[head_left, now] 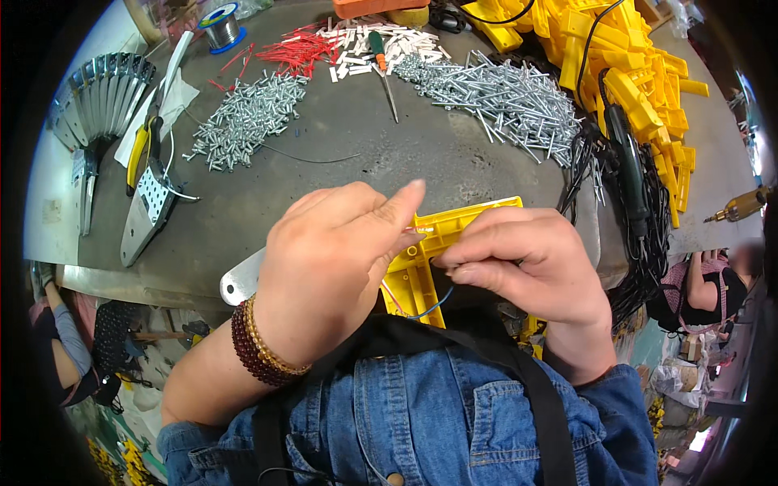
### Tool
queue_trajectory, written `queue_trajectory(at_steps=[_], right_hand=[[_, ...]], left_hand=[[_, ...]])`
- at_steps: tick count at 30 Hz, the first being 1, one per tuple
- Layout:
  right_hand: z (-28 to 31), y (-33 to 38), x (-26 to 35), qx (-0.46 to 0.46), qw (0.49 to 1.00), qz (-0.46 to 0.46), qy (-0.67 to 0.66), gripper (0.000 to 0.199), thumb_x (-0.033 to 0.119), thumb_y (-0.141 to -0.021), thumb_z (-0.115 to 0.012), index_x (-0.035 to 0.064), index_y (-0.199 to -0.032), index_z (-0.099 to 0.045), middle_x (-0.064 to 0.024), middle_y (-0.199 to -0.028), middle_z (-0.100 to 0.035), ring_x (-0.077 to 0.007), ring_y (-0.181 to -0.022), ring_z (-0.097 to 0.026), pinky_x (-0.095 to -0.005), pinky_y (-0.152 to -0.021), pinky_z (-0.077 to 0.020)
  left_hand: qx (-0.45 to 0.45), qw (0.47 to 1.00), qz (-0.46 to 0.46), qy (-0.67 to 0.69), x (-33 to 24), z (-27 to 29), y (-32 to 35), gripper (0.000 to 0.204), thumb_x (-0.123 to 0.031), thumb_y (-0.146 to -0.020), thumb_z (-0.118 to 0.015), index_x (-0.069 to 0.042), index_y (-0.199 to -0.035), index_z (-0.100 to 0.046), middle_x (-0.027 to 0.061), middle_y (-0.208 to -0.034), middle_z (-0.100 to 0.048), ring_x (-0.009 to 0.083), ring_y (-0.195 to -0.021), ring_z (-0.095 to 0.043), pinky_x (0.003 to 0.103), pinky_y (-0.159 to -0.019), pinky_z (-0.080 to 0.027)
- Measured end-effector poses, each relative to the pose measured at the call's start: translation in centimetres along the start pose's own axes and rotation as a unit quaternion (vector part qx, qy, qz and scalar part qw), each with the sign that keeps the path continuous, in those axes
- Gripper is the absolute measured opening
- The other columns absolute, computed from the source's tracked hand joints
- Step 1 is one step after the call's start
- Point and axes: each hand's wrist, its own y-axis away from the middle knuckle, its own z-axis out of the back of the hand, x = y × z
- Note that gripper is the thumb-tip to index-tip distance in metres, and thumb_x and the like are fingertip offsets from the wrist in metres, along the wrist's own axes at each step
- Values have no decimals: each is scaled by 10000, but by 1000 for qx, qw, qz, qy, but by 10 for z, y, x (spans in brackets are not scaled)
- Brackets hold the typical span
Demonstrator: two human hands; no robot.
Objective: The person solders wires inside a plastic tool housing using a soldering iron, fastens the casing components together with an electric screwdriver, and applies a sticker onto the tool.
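A yellow plastic housing half [420, 283] with ribbed inner walls lies in front of me at the near edge of the table. Over its left side is my left hand [332, 235], fingers curled in and thumb pointing up; what its fingertips pinch is mostly hidden. My right hand [531, 263] is over the housing's right side, thumb and fingers pinched on a thin blue wire [436, 309] that curves up from the housing. A pale reddish wire [394, 298] also runs along the housing. Left of my left wrist, a silver metal plate [241, 279] with a hole sticks out.
Piles of short screws [251, 117], long screws [510, 101], red wires [301, 50] and white sleeves [389, 40] lie beyond my hands. A screwdriver [378, 53], yellow-handled pliers [139, 154], a soldering iron [624, 146], yellow housings [632, 73] and metal plates [105, 89] surround them. Other people sit at both sides.
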Motion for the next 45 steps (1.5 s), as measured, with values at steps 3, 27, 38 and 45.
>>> queue_trajectory(at_steps=[3, 27, 38, 45], right_hand=[[-4, -9, 0, 11, 999, 8, 47, 118, 113, -809, -737, 28, -885, -706, -108, -767, -676, -208, -673, -659, -305, -605, -492], [-22, -19, 6, -109, 972, -163, -126, 131, 99, -877, -650, -29, -906, -657, 71, -643, -539, 11, -586, -438, -179, -512, -352], [-28, -15, -3, -142, 980, -128, -53, 92, 102, -806, -685, 12, -810, -667, 47, -573, -528, 3, -523, -405, -216, -465, -323], [-12, -5, 8, -33, 994, -75, 70, 46, 58, -786, -673, 27, -803, -644, -50, -637, -574, -118, -522, -520, -268, -495, -400]], left_hand=[[-26, 1000, -10, -4, 0, 0, 0, 400, 3, -740, -712, -24, -1138, -675, 102, -787, -624, 273, -714, -595, 334, -676, -479], [-23, 999, -36, -34, 6, -5, 0, 322, -71, -819, -654, -61, -1140, -680, 69, -726, -548, 258, -666, -537, 373, -655, -415], [-95, 979, -124, -129, 0, 0, 5, 282, -71, -743, -699, -53, -1023, -674, 58, -813, -620, 223, -756, -609, 436, -884, -455], [-61, 996, -57, -41, -3, 4, 4, 185, -66, -722, -678, -66, -900, -627, 54, -820, -616, 242, -763, -597, 467, -930, -411]])
